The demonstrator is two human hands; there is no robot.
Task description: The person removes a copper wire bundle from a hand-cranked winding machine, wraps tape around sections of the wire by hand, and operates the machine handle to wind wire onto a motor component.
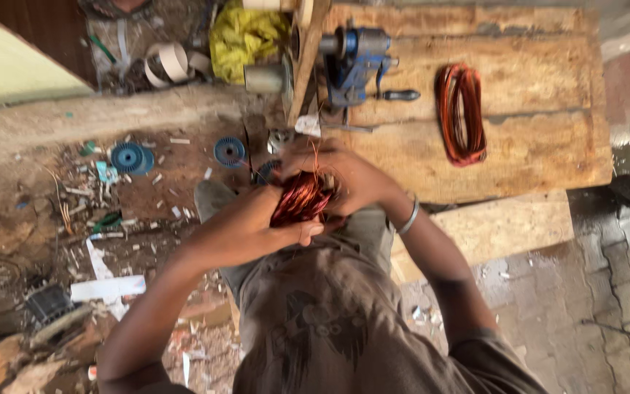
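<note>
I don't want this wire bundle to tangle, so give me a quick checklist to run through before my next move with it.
1. Both hands on the coil: ok; left hand and right hand both hold it.
2. Loose strands gathered: not ok; thin ends stick up above the coil.
3. Second coil out of the way: ok; it lies apart on the board.
4. Winder free of wire: cannot tell.
5. Ground clear of debris: not ok; scraps and blue spools lie there.

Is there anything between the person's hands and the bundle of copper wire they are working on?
Nothing visible. Both the left hand and the right hand are wrapped directly around the copper wire bundle, held in front of the wooden board.
</note>
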